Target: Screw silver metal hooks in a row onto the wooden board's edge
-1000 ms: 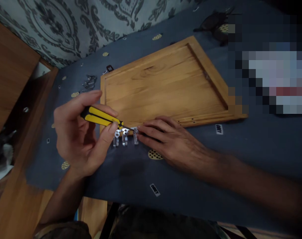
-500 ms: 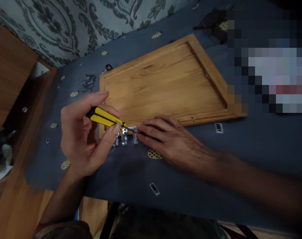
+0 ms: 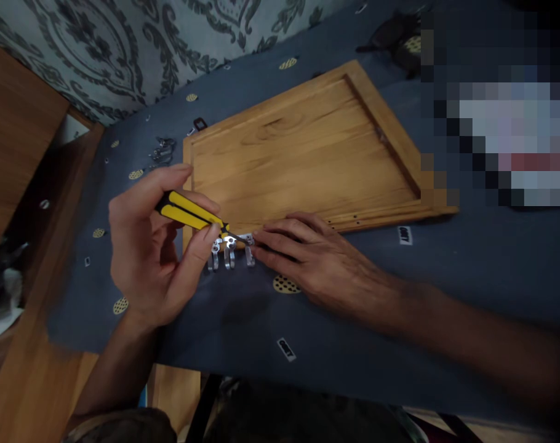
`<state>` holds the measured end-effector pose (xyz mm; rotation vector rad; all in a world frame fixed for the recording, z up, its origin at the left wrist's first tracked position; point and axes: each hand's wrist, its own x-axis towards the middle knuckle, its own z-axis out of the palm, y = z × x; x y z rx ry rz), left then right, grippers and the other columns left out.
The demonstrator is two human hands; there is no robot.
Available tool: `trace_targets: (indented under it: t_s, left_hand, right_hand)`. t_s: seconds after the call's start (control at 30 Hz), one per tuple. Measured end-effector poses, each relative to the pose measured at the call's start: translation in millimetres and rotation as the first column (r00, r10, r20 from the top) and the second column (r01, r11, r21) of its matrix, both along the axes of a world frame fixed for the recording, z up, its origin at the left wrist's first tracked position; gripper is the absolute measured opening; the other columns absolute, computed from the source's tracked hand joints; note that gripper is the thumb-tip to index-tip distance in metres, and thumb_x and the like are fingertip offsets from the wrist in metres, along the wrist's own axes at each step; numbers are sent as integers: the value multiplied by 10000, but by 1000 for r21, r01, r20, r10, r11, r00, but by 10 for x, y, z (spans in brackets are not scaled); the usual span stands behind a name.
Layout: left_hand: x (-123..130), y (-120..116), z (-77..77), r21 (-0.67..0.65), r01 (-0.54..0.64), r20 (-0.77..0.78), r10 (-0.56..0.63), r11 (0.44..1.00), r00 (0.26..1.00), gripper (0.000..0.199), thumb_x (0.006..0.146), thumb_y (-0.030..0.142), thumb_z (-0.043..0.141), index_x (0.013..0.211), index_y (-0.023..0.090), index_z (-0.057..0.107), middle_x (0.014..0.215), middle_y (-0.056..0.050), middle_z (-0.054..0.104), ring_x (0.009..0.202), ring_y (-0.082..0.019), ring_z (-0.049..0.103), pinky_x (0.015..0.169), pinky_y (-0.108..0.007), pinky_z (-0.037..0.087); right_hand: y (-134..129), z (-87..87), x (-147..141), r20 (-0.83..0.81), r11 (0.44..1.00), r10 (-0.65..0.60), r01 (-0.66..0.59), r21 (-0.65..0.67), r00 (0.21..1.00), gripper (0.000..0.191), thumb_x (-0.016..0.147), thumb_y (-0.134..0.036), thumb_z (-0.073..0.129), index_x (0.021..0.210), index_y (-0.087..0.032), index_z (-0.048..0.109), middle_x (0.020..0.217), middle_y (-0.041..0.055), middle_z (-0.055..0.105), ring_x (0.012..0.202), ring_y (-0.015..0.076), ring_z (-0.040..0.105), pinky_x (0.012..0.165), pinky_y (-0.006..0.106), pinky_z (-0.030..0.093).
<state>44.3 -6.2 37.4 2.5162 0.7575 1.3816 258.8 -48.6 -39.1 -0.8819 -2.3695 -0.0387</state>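
A yellow and black screwdriver (image 3: 190, 212) is gripped between the thumb and fingers of my left hand (image 3: 155, 252). Its tip points right, at the right end of a silver metal hook rack (image 3: 231, 243) on the near edge of a framed wooden panel (image 3: 298, 154). Several hooks hang from the rack over the cloth. My right hand (image 3: 317, 261) lies over the panel's near edge, its fingertips at the rack's right end; whether they pinch a small part is hidden.
Small metal pieces (image 3: 162, 151) lie on the dark blue cloth (image 3: 344, 332) left of the panel. A dark brown buckle (image 3: 199, 124) is by the panel's far left corner, a dark object (image 3: 393, 43) at the back right. Pixelation covers the right side.
The screwdriver handle and my left hand have shifted slightly left, uncovering more of the rack's left hooks. My right hand and the panel look almost unmoved.
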Motion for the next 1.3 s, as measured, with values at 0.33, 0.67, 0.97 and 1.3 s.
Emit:
trace_targets:
  t_s: [0.33, 0.67, 0.97, 1.3]
  left_hand:
    - [7, -27, -1, -55, 21, 58, -18, 998, 998, 566, 775, 124, 840, 1273, 290, 629, 1208, -15, 605, 883, -144, 751, 718, -276, 682]
    - [72, -121, 8, -245, -54, 61, 71, 968, 996, 304, 848, 306, 801, 1101, 296, 634, 1035, -4, 701, 952, -237, 770, 719, -384, 701]
    - [-119, 84, 139, -42, 214, -110, -217, 976, 970, 644, 736, 70, 830, 1325, 275, 670, 1089, 0, 787, 829, -194, 778, 726, -342, 695]
    - [-57, 101, 23, 77, 121, 3, -122, 990, 993, 587, 686, 104, 899, 1221, 250, 705, 945, 0, 751, 809, -162, 707, 681, -338, 610]
  right_hand:
    - [-6, 13, -1, 2, 999, 11, -11, -32, 1000, 371, 929, -21, 489, 1218, -121, 699, 1240, 120, 743, 1186, 286, 607, 1013, 487, 502]
    - [-1, -1, 2, 7, 1000, 4, -4, -21, 1000, 323, 978, -65, 485, 1212, -122, 701, 1241, 121, 741, 1172, 283, 605, 1021, 493, 493]
    - [-1, -12, 1, 3, 1000, 3, -3, -10, 1000, 301, 995, -78, 478, 1190, -115, 704, 1230, 119, 743, 1164, 283, 597, 1014, 491, 493]
    - [-2, -23, 0, 14, 1000, 0, 0, -11, 1000, 305, 988, -70, 484, 1187, -128, 709, 1233, 122, 737, 1147, 282, 596, 998, 494, 496]
